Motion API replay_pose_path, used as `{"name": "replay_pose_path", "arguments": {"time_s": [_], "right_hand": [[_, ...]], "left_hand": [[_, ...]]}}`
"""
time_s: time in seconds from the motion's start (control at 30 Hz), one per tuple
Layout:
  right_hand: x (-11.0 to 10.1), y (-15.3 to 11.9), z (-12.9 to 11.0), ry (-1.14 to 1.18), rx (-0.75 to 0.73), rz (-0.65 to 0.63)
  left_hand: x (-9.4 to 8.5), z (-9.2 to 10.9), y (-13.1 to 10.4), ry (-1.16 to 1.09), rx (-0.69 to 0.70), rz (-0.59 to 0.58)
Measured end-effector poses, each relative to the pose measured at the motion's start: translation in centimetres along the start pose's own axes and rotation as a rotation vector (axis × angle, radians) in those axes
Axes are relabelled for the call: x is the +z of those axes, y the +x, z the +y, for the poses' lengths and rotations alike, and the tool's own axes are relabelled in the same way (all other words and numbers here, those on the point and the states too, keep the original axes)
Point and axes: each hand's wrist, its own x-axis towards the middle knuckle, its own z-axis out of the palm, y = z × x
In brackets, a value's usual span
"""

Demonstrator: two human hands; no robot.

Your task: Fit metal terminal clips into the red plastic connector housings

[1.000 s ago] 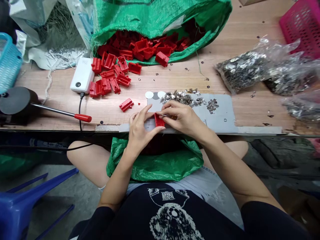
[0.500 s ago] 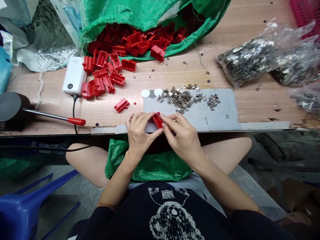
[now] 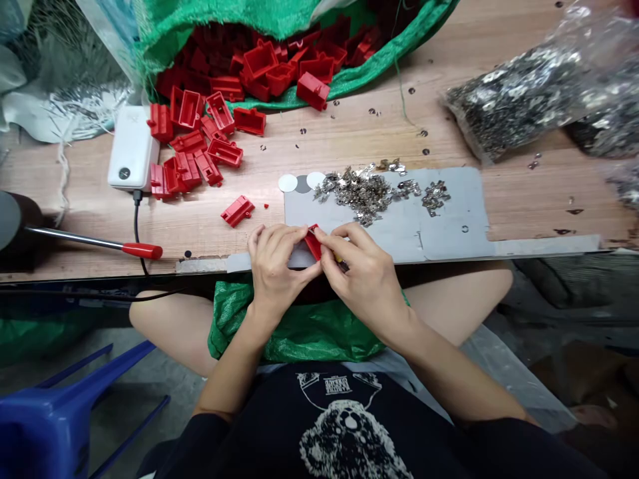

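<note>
My left hand [image 3: 275,267] grips a small red plastic box [image 3: 313,244] between thumb and fingers, at the table's front edge. The box is tilted, and the fingers of both hands cover part of it. My right hand [image 3: 363,269] is closed in a pinch against the right side of the box. A bit of something yellow and dark [image 3: 340,261] shows beneath its fingers; its kind is hidden. Just beyond the hands, a heap of small metal clips [image 3: 362,191] lies on a grey mat [image 3: 449,229]. One loose red box [image 3: 237,211] rests to the left.
A green woven sack [image 3: 239,16] spills red boxes [image 3: 190,110] onto the table. At left are a white power bank [image 3: 134,148] with a cable and a lever [image 3: 142,251] with a red grip. Clear bags of metal parts [image 3: 519,100] lie at right.
The view has shifted slightly. Both hands keep nearly the same place around the red box, and the right fingers have moved a little, so that a yellow bit shows beneath them.
</note>
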Motion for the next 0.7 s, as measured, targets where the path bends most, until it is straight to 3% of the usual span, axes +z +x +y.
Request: {"name": "replay_pose_path", "arguments": {"time_s": [0.27,0.5,0.7], "right_hand": [[0.04,0.41,-0.50,-0.156,0.045,-0.109],[0.18,-0.40,-0.39,-0.091,0.023,0.029],[0.32,-0.34,-1.00,-0.175,0.060,0.012]], "left_hand": [[0.16,0.05,-0.30,-0.043,-0.022,0.021],[0.41,0.06,-0.58,-0.032,-0.032,0.037],[0.45,0.12,-0.50,-0.024,-0.066,0.019]]}}
